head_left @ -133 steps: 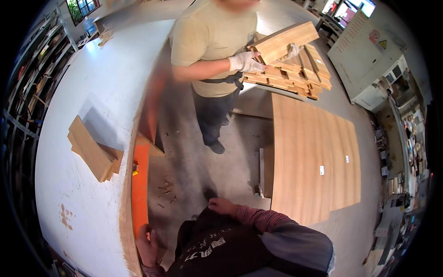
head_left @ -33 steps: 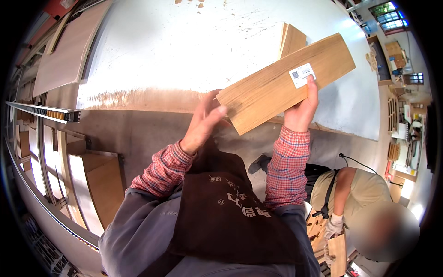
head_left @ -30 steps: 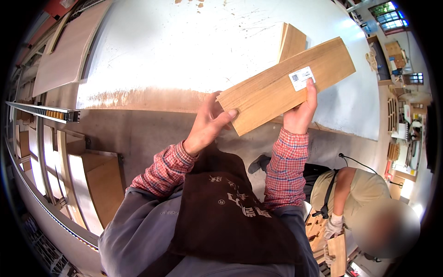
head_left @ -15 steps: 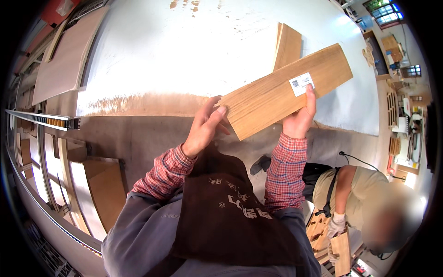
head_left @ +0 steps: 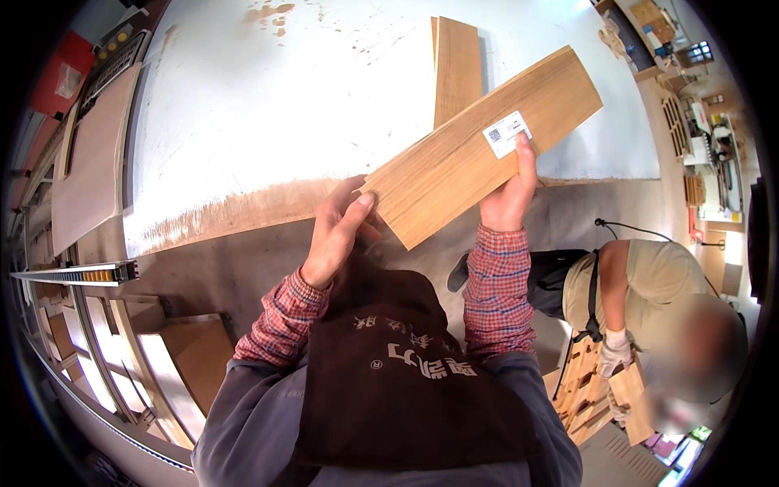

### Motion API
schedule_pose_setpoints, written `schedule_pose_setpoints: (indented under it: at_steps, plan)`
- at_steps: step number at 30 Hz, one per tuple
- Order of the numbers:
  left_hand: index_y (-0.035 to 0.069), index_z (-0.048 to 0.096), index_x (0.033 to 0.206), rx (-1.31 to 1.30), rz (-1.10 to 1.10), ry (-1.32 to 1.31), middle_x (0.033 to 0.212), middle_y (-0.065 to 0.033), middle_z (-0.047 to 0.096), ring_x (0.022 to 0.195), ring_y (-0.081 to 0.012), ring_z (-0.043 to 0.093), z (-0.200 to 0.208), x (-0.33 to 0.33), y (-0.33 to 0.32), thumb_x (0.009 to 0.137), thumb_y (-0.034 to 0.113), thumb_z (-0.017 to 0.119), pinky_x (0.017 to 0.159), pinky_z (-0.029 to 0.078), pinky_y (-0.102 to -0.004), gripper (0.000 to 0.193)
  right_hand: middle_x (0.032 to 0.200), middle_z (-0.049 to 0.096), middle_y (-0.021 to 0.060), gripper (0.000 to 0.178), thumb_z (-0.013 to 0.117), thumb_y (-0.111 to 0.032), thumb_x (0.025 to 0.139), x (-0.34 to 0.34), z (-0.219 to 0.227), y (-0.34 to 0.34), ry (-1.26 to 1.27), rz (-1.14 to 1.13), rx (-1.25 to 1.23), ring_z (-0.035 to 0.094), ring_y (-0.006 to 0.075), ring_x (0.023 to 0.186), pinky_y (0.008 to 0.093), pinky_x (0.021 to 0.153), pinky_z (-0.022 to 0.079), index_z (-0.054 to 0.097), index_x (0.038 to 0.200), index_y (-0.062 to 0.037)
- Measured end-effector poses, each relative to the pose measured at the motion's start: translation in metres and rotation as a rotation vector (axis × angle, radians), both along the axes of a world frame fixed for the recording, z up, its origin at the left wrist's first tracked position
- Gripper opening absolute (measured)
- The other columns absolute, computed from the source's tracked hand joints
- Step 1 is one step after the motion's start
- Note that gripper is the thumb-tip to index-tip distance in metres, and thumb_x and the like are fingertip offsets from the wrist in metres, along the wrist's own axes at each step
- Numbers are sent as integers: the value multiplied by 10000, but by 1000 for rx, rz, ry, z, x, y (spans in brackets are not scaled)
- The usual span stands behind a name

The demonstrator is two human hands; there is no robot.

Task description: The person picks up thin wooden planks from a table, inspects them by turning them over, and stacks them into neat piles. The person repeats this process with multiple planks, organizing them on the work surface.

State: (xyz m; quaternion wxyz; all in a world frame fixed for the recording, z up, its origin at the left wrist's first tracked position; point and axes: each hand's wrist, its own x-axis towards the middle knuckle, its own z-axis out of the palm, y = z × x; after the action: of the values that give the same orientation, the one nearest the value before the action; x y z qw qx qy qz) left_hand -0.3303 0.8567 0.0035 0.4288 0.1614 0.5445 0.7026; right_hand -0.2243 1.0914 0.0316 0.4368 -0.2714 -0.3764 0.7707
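A thin stack of brown wooden boards (head_left: 454, 174) is held at a slant in front of me, its right end higher in the picture. Layered edges show at its left end. On its top face is a white printed label (head_left: 506, 134). My left hand (head_left: 337, 231) is closed on the left end, thumb on top and fingers partly hidden underneath. Gripping the near long edge, my right hand (head_left: 510, 191) has its thumb at the label's lower edge; its other fingers are hidden below. Beyond the stack, more wooden boards (head_left: 458, 69) lie on the pale worktable (head_left: 268, 105).
The worktable's front edge is worn to bare wood. At lower right a gloved co-worker (head_left: 649, 284) bends over a wooden piece (head_left: 631, 402) beside slatted timber (head_left: 580, 377). A metal rail (head_left: 81, 274) and cardboard boxes (head_left: 191, 349) stand left; a flat panel (head_left: 93, 162) lies farther back.
My view has shifted, so the table and its boards sit farther left in the picture. Both hands keep the same hold on the stack. The co-worker's wooden piece has turned.
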Motion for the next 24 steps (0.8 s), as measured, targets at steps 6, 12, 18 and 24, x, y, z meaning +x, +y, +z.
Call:
schedule_pose_setpoints:
  at_steps: [6, 12, 18, 24]
  plan:
    - [-66, 455, 1449, 27, -28, -24, 1144, -126, 675, 873, -177, 692, -20, -6, -2, 1081, 349, 480, 727, 584, -309, 555, 1267, 652, 57, 423, 606, -308, 1005, 4, -3, -6, 3, -39, -5, 614, 196, 1166, 374, 1000, 496, 571, 1340, -52]
    - [-61, 461, 1447, 61, -36, 14, 1131, -135, 679, 944, -194, 684, -16, -5, -3, 1091, 386, 428, 729, 584, -331, 573, 1278, 653, 81, 434, 542, -348, 1031, 12, -12, -5, 123, -32, -15, 625, 202, 1156, 373, 1004, 503, 570, 1351, -56]
    - [-31, 467, 1456, 152, -5, 103, 1162, -132, 670, 999, -198, 676, -2, -4, -5, 1095, 360, 403, 777, 547, -317, 535, 1160, 686, 137, 455, 422, -387, 1068, 26, -4, -6, 436, 196, -285, 697, 245, 976, 406, 836, 593, 590, 1286, -25]
    - [72, 400, 1529, 232, -242, 1449, 1470, -245, 452, 1341, -411, 492, 64, -27, 10, 885, 595, 686, 1090, 419, -565, 877, 1118, 653, 159, 470, 540, -396, 1012, 45, -38, -31, 464, 516, -418, 691, 277, 908, 429, 699, 625, 555, 1295, -21]
